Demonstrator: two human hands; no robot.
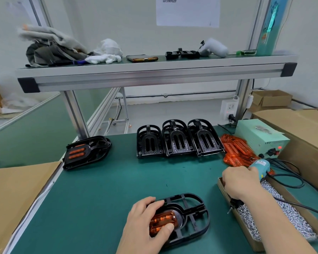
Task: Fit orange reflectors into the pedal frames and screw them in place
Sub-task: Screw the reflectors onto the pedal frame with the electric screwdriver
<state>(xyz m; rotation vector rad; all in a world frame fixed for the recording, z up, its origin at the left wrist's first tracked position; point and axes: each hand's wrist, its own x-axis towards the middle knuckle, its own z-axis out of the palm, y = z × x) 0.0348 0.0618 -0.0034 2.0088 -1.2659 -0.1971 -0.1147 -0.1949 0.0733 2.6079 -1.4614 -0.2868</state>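
Now we are working at a green-matted workbench point(117, 189) under an aluminium-framed shelf point(154, 72), a white wall behind. Three stacks of black pedal frames point(178, 142) are standing at the back; one fitted pedal point(86, 153) is lying left. Near the front edge, our left hand point(149, 220) is pinching the orange ribbed plastic reflector point(165, 219) in the black plastic pedal frame point(195, 217), its long axis running near-left to far-right. Our right hand point(240, 182) is gripping the blue electric screwdriver point(260, 166).

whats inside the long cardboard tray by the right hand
A heap of small silver screws fills the cardboard tray. The right hand, gripping the electric screwdriver, and its forearm cover part of the tray, so what lies beneath them cannot be seen.
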